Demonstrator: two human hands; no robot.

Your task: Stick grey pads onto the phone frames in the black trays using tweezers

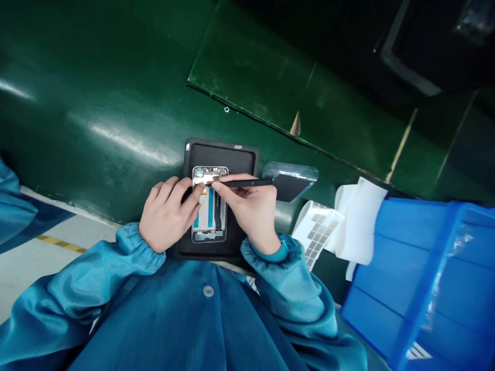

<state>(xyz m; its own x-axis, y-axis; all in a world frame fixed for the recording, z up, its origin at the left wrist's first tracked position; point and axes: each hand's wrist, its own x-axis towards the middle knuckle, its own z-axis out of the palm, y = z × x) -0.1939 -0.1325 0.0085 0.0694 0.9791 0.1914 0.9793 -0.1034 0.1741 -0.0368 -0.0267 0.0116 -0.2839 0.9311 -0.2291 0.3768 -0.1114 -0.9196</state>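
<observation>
An opened phone (211,206) lies in a black tray (242,247), with its circuit board at the top and a battery with teal strips below. My left hand (166,211) rests over the phone's left edge, its fingers apart and the fingertips touching the upper part; it holds nothing that I can see. My right hand (253,208) comes in from the right and pinches a thin black pen-like tool (249,183). The tool's near end is at the board, beside my left fingertips. What lies under the fingertips is hidden.
Right of the tray lies a clear plastic bag (292,180) with a dark sheet. Farther right are a sheet of grey labels (319,232), white paper (358,221) and a blue bin (406,273). Another person's blue sleeve (13,206) shows at the left edge.
</observation>
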